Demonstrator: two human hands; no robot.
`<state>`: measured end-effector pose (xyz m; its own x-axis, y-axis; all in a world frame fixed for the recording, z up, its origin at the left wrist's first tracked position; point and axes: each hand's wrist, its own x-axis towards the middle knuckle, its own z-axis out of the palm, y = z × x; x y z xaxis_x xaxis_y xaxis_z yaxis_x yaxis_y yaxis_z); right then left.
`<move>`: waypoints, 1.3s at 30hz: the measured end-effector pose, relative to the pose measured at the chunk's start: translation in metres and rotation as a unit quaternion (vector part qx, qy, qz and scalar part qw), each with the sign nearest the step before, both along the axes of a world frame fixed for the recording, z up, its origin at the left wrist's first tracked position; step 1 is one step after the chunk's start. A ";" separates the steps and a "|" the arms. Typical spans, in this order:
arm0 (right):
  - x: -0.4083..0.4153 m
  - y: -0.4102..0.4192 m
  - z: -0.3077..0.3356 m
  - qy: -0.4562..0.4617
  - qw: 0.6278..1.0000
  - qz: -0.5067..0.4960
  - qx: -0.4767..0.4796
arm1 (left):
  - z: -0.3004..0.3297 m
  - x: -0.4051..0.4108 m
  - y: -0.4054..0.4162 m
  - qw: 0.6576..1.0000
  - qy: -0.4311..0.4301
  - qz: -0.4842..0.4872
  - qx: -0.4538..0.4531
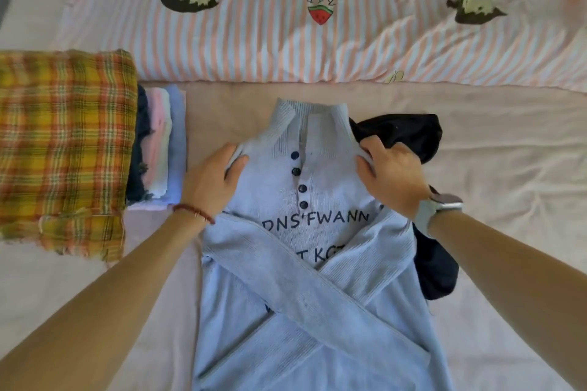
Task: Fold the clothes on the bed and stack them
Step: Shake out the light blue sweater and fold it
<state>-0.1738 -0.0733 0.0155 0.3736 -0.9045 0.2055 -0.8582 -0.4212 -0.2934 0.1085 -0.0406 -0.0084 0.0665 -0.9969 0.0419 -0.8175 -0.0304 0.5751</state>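
One pale blue sweater (305,263) lies face up on the pink sheet (508,168), collar away from the person. Its two sleeves are folded across the chest and cross each other in an X over the dark lettering. Four dark buttons (300,180) run down the placket, all visible.

The left hand (212,181) grips the sweater's left shoulder: thumb on top of the knit, fingers curled at the shoulder edge with fabric bunched between them. One red bead bracelet (193,212) sits on that wrist. The right hand (392,174) grips the opposite shoulder, fingers curled down and clamped on a pinch of knit. One watch (440,205) with a pale strap is on that wrist.

One dark garment (409,133) lies unfolded under and beside the sweater's right side, showing above the right hand and again below the wrist.

To the left stands one stack (158,143) of folded clothes; edges in dark, pink, white and pale blue show, an exact count cannot be told. One yellow plaid piece (63,143) lies on top of it.

Beyond, one striped quilt (317,41) lies across the bed, printed with cartoon figures.
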 end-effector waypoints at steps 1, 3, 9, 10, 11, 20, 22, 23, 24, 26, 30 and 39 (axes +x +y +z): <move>-0.010 0.016 0.004 0.005 0.998 0.042 -0.040 | 0.007 0.002 0.022 0.999 -0.030 -0.027 -0.037; -0.034 0.053 0.006 0.040 0.990 0.125 -0.060 | 0.014 0.010 0.070 0.990 -0.074 -0.105 -0.061; -0.090 0.150 -0.014 0.175 0.931 0.308 0.086 | 0.002 0.022 0.175 0.912 -0.193 -0.348 0.097; -0.091 0.160 -0.019 0.193 0.924 0.317 0.095 | 0.000 0.018 0.185 0.891 -0.217 -0.367 0.155; -0.087 0.167 -0.020 0.219 0.917 0.312 0.116 | -0.002 0.016 0.189 0.877 -0.232 -0.362 0.214; -0.034 0.131 -0.026 0.233 0.956 0.158 0.077 | -0.011 -0.019 0.128 0.930 -0.266 -0.243 0.077; -0.033 0.121 -0.034 0.285 0.941 0.122 0.137 | -0.030 -0.016 0.123 0.923 -0.290 -0.202 0.152; -0.040 0.119 -0.039 0.302 0.933 0.102 0.168 | -0.037 -0.011 0.124 0.920 -0.299 -0.190 0.168; -0.050 0.118 -0.043 0.319 0.925 0.083 0.190 | -0.042 -0.004 0.125 0.922 -0.299 -0.174 0.173; -0.069 0.119 -0.044 0.318 0.924 0.045 0.207 | -0.043 0.011 0.124 0.931 -0.287 -0.132 0.183; -0.068 0.111 -0.037 0.334 0.921 -0.018 0.201 | -0.038 0.032 0.113 0.914 -0.268 -0.153 0.264; -0.036 0.058 -0.021 0.305 0.879 0.074 0.359 | -0.022 0.025 0.070 0.875 -0.094 -0.141 0.454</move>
<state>-0.2098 -0.0158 -0.0051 0.3411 -0.6510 -0.6781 -0.8995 -0.4355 -0.0344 0.1338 0.0298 -0.0305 -0.1111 -0.5999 -0.7923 -0.9435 -0.1868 0.2738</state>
